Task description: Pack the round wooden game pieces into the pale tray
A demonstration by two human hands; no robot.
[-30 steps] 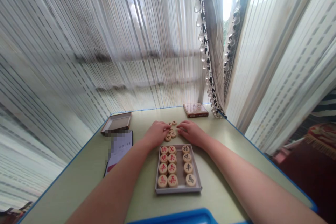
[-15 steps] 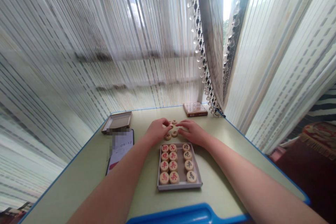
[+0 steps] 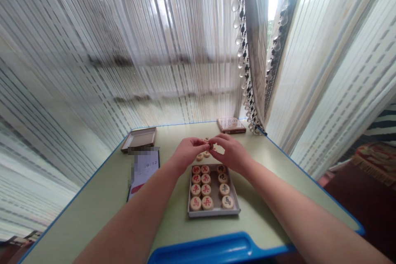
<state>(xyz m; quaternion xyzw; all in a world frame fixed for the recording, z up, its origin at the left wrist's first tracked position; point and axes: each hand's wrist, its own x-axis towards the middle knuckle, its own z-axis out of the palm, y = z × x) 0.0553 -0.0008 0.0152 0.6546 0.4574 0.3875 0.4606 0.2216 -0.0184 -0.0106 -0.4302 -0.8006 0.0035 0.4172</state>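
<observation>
My left hand (image 3: pixel 187 153) pinches a small round xiangqi piece (image 3: pixel 210 146) between thumb and fingers. From the other side, the fingertips of my right hand (image 3: pixel 232 153) close on that same piece, so both hands meet over it. Loose wooden pieces (image 3: pixel 199 157) lie on the table just under and behind my hands, partly covered by them. Nearer to me sits a shallow open box (image 3: pixel 214 213). Red-marked pieces (image 3: pixel 206 190) fill two columns on its left, and black-marked pieces (image 3: pixel 224 189) form a column at its right, with a gap between.
A phone (image 3: pixel 147 173) lies to the left on the pale green table (image 3: pixel 102 202). Behind it is an upturned box lid (image 3: pixel 140 138). A flat brown box (image 3: pixel 231 125) rests at the back right. String curtains (image 3: pixel 173 70) hang behind; a blue moulded edge (image 3: pixel 204 251) runs along the front.
My left hand has moved right with the piece, and my right hand's fingers have come in to touch it. The view has shifted slightly.
</observation>
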